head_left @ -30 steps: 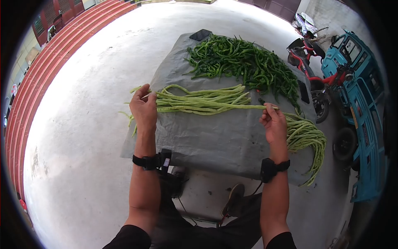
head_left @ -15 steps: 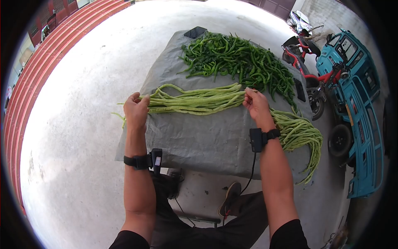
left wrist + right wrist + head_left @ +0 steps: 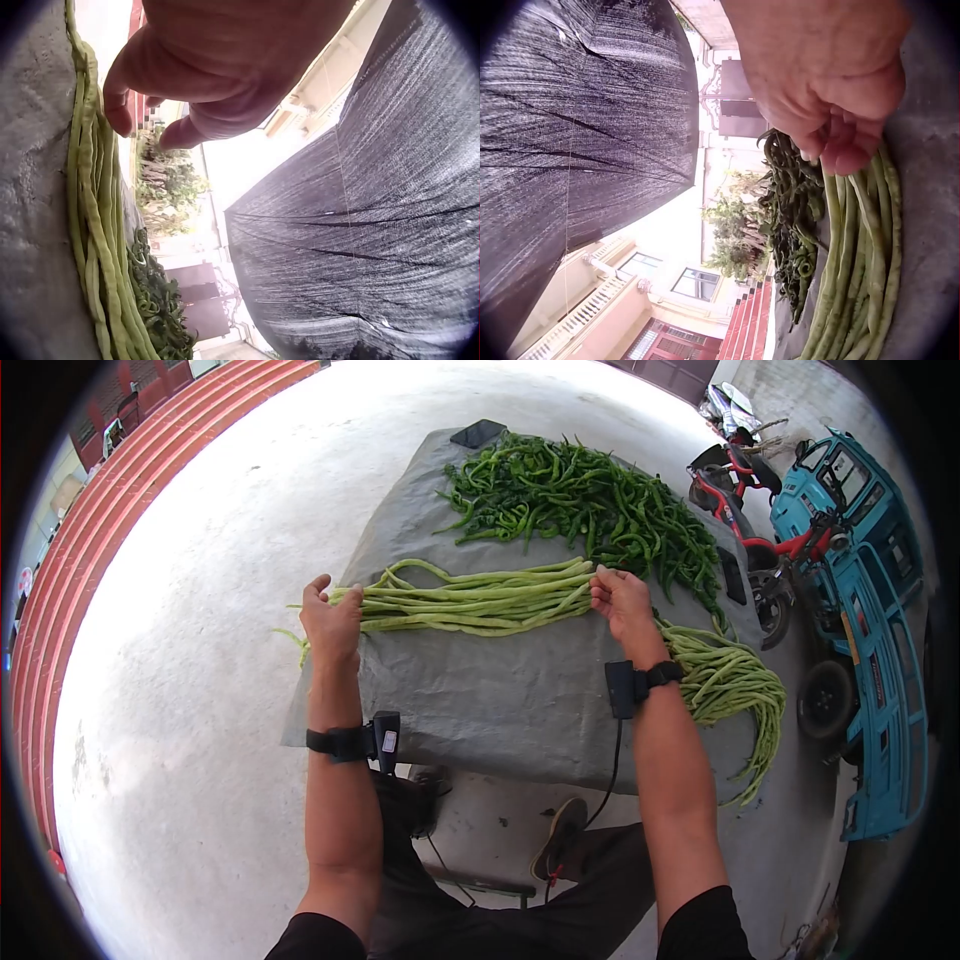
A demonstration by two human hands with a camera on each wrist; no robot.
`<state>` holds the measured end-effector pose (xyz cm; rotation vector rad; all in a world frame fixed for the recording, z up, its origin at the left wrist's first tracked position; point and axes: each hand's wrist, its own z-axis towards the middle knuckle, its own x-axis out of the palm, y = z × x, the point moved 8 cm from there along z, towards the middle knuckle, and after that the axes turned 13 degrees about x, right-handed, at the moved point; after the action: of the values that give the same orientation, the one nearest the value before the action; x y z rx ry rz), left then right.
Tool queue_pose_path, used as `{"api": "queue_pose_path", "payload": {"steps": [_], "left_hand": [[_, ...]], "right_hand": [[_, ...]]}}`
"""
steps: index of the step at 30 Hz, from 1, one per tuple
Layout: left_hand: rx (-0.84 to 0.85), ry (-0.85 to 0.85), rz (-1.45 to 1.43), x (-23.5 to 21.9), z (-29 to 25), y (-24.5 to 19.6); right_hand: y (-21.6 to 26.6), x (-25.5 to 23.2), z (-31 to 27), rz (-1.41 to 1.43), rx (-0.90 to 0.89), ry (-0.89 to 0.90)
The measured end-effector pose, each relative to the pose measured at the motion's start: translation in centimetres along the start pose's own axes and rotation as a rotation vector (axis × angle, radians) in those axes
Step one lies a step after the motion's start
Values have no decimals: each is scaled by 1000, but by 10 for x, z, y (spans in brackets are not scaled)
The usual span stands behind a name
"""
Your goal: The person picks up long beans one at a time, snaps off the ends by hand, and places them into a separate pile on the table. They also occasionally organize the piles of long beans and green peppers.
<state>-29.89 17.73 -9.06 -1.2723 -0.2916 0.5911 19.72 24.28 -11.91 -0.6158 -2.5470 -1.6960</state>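
Observation:
A bundle of long green beans (image 3: 475, 600) lies lengthwise across a grey sheet (image 3: 480, 695). At its left end is my left hand (image 3: 333, 618), its thumb and fingers spread apart. The left wrist view shows that hand's fingers (image 3: 120, 112) beside the beans, with a gap to the thumb. My right hand (image 3: 622, 602) pinches a bean tip at the bundle's right end. In the right wrist view, its curled fingers and thumb (image 3: 847, 154) sit over the bean ends. More long beans (image 3: 735, 680) lie in a curved heap right of my right forearm.
Green chili peppers (image 3: 580, 490) are heaped at the sheet's far side. Dark flat pieces (image 3: 478, 433) rest at its far left corner and right edge. A red bike (image 3: 735, 510) and a blue three-wheeled truck (image 3: 860, 620) stand to the right; red steps (image 3: 110, 540) run along the left.
My right hand has moved left, bringing the bean tip it held out to the right back to the bundle's end. The left hand's thumb and fingers have come apart.

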Motion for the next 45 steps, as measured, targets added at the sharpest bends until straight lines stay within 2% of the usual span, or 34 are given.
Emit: {"api": "queue_pose_path", "payload": {"steps": [2, 6, 11, 16, 17, 23, 27, 33, 36, 39, 42, 45], "left_hand": [[75, -21, 87, -1, 6, 11], [124, -83, 40, 0, 0, -7], [210, -75, -16, 8, -10, -43], [230, 55, -153, 31, -24, -65], [191, 73, -186, 34, -31, -74], [176, 262, -232, 61, -37, -61], [181, 288, -222, 75, -47, -67], [208, 341, -217, 97, -63, -78], [233, 391, -225, 109, -74, -88], [242, 415, -249, 120, -87, -99], [247, 437, -275, 129, -95, -104], [262, 459, -262, 136, -103, -112]], "right_hand": [[2, -1, -1, 13, -1, 0], [7, -4, -9, 30, -52, -41], [20, -13, -36, 65, -145, -63], [24, -25, -80, 83, -238, 60], [23, -29, -90, 104, -269, 59], [28, -73, -145, 135, -364, -6], [35, -135, -171, 163, -490, -146], [32, -240, -205, 224, -616, -560], [24, -256, -208, 7, -498, -682], [22, -253, -196, -240, -455, -706], [23, -237, -190, -495, -531, -753], [25, -219, -193, -637, -497, -781]]}}
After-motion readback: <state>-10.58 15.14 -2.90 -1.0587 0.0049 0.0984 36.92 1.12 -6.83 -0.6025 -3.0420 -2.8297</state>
